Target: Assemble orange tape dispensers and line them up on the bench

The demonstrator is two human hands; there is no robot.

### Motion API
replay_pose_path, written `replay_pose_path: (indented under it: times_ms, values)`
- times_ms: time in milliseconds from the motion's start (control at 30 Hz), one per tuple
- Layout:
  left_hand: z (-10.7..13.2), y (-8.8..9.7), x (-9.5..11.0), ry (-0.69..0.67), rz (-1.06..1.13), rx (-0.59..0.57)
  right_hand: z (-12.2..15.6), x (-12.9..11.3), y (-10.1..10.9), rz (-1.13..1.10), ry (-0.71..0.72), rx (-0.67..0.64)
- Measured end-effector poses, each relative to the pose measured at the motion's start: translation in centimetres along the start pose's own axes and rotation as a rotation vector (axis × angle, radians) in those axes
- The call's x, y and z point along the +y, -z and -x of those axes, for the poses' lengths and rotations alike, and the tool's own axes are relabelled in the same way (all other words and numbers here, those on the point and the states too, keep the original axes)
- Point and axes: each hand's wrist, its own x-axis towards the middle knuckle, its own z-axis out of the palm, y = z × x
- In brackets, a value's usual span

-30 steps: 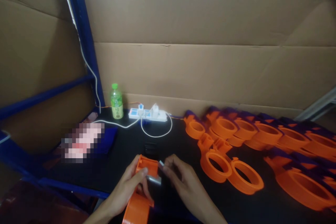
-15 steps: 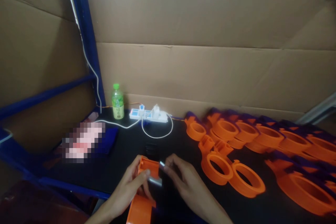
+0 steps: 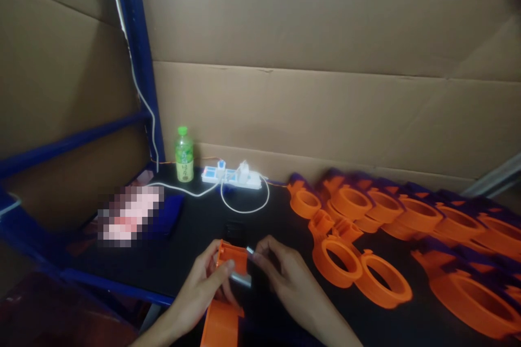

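Note:
My left hand (image 3: pixel 207 276) is closed round an orange plastic part (image 3: pixel 222 325), whose box-like upper end opens toward me. Under the left thumb, a short silvery bar (image 3: pixel 241 280) sticks out to the right across the part. My right hand (image 3: pixel 283 265) is beside the part's right edge, thumb and forefinger pinched on a small silvery piece with a ridged end (image 3: pixel 250 251). Most of that piece is hidden by the fingers, so its kind does not show. A small dark object (image 3: pixel 235 230) lies on the black tabletop (image 3: pixel 195 227) just beyond the part.
Several orange ring-shaped parts (image 3: pixel 385 279) crowd the right side of the table. At the back stand a green-capped bottle (image 3: pixel 184 154) and a white power strip (image 3: pixel 232 176) with cables. A blue flat item (image 3: pixel 169 217) lies left, near a blue metal frame (image 3: pixel 138 54). Cardboard (image 3: pixel 325 108) walls the back.
The view has shifted slightly. Both hands keep nearly the same pose, the left still on the orange part and the right still pinching the small silvery piece at its edge.

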Motion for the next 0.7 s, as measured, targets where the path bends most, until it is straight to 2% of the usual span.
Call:
replay_pose_path:
  times_ms: [167, 500, 700]
  values:
    - [0.1, -0.4, 0.8, -0.029, -0.033, 0.01, 0.0, -0.6, 0.4, 0.047, 0.022, 0.02]
    - [-0.2, -0.1, 0.0, -0.02, -0.099, 0.017, -1.2, -0.9, 1.3, 0.151, 0.054, -0.09]
    - [-0.4, -0.1, -0.3, -0.02, -0.101, 0.031, -1.5, -1.0, 1.2, 0.135, 0.077, -0.081]
